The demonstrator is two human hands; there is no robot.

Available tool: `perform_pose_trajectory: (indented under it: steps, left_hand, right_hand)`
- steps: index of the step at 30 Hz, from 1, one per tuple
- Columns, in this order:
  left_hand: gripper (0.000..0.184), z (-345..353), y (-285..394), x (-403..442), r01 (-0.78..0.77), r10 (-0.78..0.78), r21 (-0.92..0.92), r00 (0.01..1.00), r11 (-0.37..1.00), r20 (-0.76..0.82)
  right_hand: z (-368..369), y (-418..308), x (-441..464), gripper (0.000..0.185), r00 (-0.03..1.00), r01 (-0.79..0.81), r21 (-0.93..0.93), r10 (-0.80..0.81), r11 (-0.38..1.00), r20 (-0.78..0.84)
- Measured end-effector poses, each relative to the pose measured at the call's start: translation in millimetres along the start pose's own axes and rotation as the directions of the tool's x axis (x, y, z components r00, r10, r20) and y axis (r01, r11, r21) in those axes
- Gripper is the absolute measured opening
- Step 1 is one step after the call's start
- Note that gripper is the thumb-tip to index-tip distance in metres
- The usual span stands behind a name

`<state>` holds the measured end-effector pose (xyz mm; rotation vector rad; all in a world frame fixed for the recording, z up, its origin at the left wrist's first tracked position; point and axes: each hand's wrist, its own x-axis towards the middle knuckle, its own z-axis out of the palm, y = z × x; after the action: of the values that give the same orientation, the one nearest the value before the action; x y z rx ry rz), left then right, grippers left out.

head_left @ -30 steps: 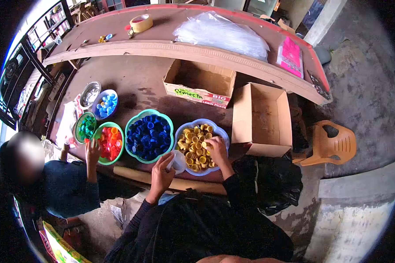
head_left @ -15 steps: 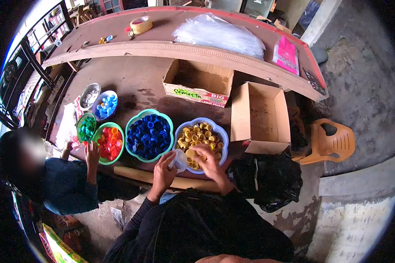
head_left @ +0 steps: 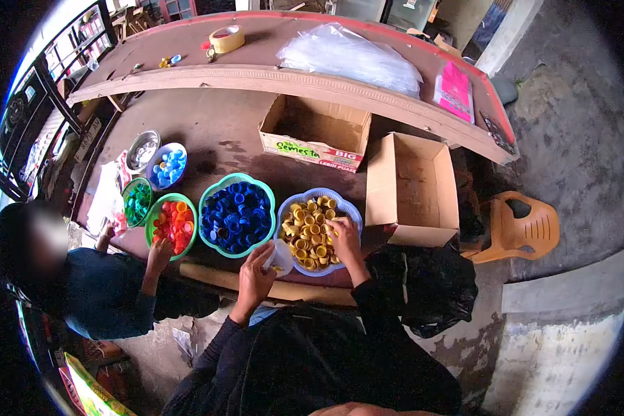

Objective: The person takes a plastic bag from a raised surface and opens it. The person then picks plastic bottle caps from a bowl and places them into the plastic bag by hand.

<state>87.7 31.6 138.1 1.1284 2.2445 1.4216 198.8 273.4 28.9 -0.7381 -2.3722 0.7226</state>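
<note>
So your brown table had a metal bowl and three small plastic bowls at left, a green basin beside a purple basin, and the Semesta box behind.

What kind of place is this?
Probably a small packing or sorting workshop: bowls of colored caps, like the gold caps, sit on a worktable, with packing tape and a cardboard box nearby.

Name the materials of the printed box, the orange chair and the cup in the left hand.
Printed box: corrugated cardboard, most likely; dull brown inside, with a printed outer wall.
Orange chair: probably molded plastic, smooth, with slots and openings cut through one seamless-looking panel.
Cup in the left hand: see-through, likely thin plastic, though the look alone doesn't rule out glass.
</note>
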Motion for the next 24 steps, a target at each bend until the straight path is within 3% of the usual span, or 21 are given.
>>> perform_pose_trajectory:
  steps: [2, 6, 7, 9, 10, 12, 13, 15, 17, 19, 21, 22, 23, 24]
  left_hand:
    - [0.051, 1, -3, 2, 0.012, -0.012, 0.011, 1.0, 1.0, 0.003]
    - [0.049, 2, -2, 7, 0.008, -0.008, 0.009, 1.0, 1.0, -0.005]
    - [0.049, 3, -7, 8, 0.013, -0.013, 0.008, 1.0, 1.0, -0.008]
    - [0.048, 6, -20, 11, -0.184, 0.193, 0.163, 0.98, 0.969, -0.045]
    - [0.048, 2, -6, 13, -0.176, 0.186, 0.162, 0.981, 0.971, -0.048]
    - [0.05, -6, 22, 16, 0.146, -0.147, 0.048, 0.989, 0.988, 0.013]
    - [0.05, -8, 22, 17, 0.152, -0.152, 0.047, 0.988, 0.987, 0.006]
    - [0.053, -13, 26, 23, -0.13, 0.168, 0.351, 0.983, 0.927, -0.08]
    - [0.055, -21, 43, 25, -0.118, 0.152, 0.357, 0.986, 0.926, -0.069]
    - [0.057, -35, 68, 29, -0.111, 0.189, 0.534, 0.978, 0.838, -0.093]
    - [0.058, -57, 109, 36, -0.23, 0.351, 0.441, 0.911, 0.868, -0.215]
    - [0.052, -69, 132, 37, -0.273, 0.407, 0.386, 0.853, 0.881, -0.326]
    - [0.044, -86, 156, 39, -0.365, 0.557, 0.453, 0.712, 0.814, -0.427]
    - [0.048, -99, 153, 39, -0.478, 0.59, 0.352, 0.573, 0.805, -0.569]
  right_hand:
    - [0, -3, 3, 0.03, 0.996, -0.014, -0.149, 0.026, 0.989, 0.083]
    - [4, 2, 7, 0.029, 0.997, 0.02, -0.147, -0.009, 0.989, 0.076]
    - [3, 1, 7, 0.028, 0.998, -0.008, -0.075, 0.012, 0.997, 0.058]
    - [4, 1, 7, 0.028, 0.998, -0.033, -0.002, 0.033, 0.999, 0.05]
    - [4, 3, 7, 0.027, 1.0, -0.011, 0.045, 0.011, 0.999, 0.005]
    - [1, 4, 5, 0.027, 0.999, 0.017, 0.092, -0.014, 0.996, -0.031]
    - [-1, 2, 4, 0.028, 0.999, 0.015, 0.1, -0.01, 0.995, -0.044]
    - [-4, 3, 3, 0.029, 0.998, 0.015, 0.106, -0.009, 0.994, -0.06]
    - [-6, 6, -3, 0.028, 0.999, -0.001, 0.119, 0.007, 0.993, -0.051]
    - [-6, 8, -8, 0.028, 0.998, -0.049, 0.157, 0.055, 0.986, -0.034]
    - [-7, 7, -14, 0.027, 0.995, -0.098, 0.191, 0.102, 0.977, -0.011]
    - [-7, 6, -17, 0.027, 0.998, -0.046, 0.166, 0.054, 0.985, -0.041]
    - [-8, 5, -19, 0.027, 0.998, 0.006, 0.138, 0.004, 0.99, -0.069]
    - [-7, 6, -22, 0.027, 0.998, 0.011, 0.138, -0.002, 0.99, -0.064]
